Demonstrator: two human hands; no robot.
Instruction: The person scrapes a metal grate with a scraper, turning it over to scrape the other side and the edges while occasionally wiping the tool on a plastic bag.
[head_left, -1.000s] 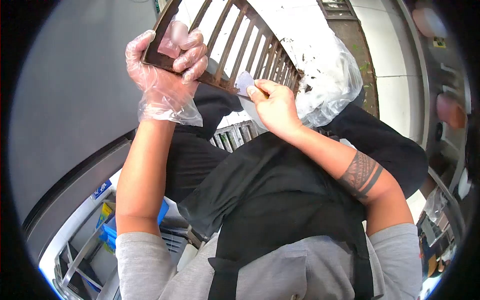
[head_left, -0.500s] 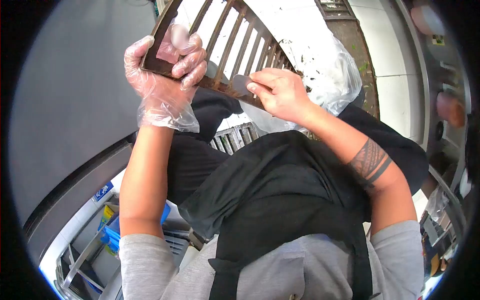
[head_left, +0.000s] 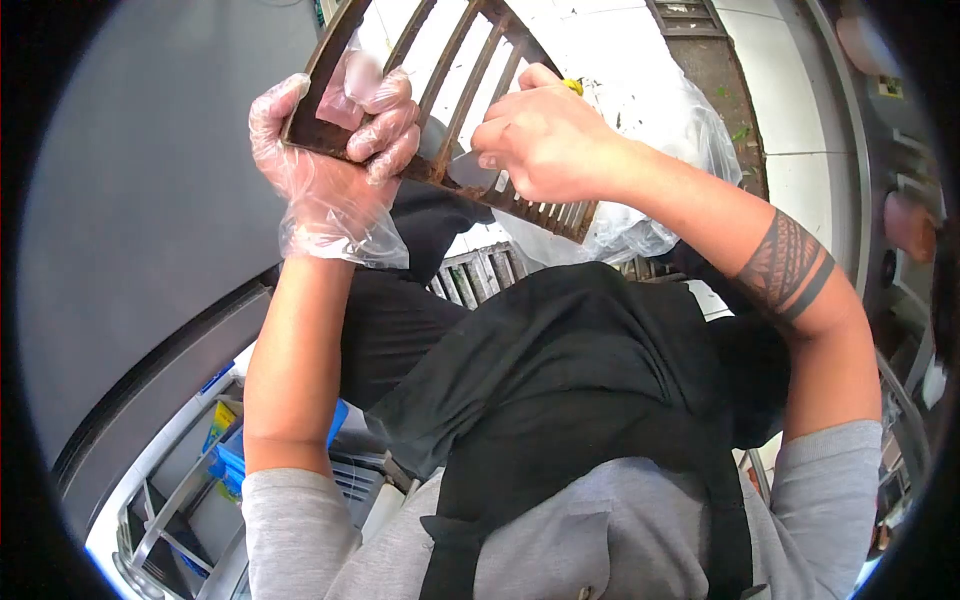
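Note:
A brown, dirty slatted grate is held up at a slant in the upper middle. My left hand, in a clear plastic glove, is closed round the grate's lower left corner. Bare and with its fingers bent, my right hand is over the grate's slats on the right. A thin grey translucent scraper-like piece sticks out from between its fingertips, against the grate's lower bar. Part of the grate is hidden behind my right hand.
White plastic bag on the tiled floor beyond the grate. A floor drain channel runs at the upper right, another drain grating below the grate. Grey panel at left; blue basket lower left; metal equipment at right.
My right hand has moved slightly up and its fingers are more curled. The grate's right end has swung nearer to me. A small yellow thing now shows beyond my right hand.

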